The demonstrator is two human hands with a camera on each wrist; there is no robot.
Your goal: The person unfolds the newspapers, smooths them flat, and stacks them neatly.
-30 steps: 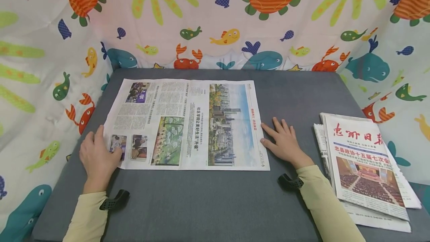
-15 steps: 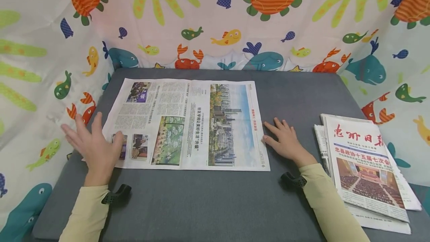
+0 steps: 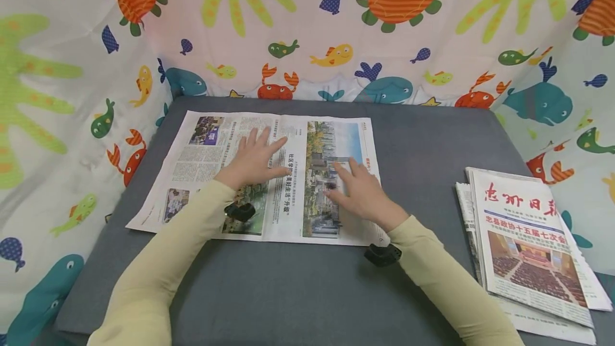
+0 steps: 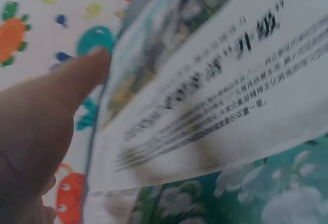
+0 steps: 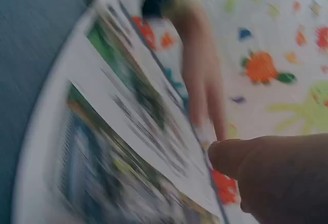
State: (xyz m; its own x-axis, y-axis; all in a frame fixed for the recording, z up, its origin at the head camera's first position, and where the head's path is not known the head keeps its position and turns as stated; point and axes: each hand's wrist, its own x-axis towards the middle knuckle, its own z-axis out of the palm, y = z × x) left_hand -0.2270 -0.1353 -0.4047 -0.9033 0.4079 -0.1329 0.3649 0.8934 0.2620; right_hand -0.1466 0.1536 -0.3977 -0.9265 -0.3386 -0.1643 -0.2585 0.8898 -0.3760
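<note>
A newspaper sheet (image 3: 192,167) lies spread on the grey table, printed with text columns, small photos and a large city picture at its right. My left hand (image 3: 254,160) is over the middle of the sheet, fingers spread and pointing away from me. Over the city picture is my right hand (image 3: 359,192), its fingers extended toward the left. Neither hand grips anything. In the left wrist view the thumb (image 4: 77,78) stretches beside the newspaper (image 4: 205,121). The right wrist view is blurred and shows the newspaper (image 5: 128,121) below both hands.
A stack of folded newspapers (image 3: 528,244) with red Chinese headline characters lies at the right of the grey table (image 3: 298,292). A cloth (image 3: 307,25) printed with sea animals hangs around the back and sides. Each wrist carries a black band.
My left hand has lifted from the newspaper's left edge and moved right over its middle. My right hand has moved left from the right edge onto the city picture. The view has shifted slightly.
</note>
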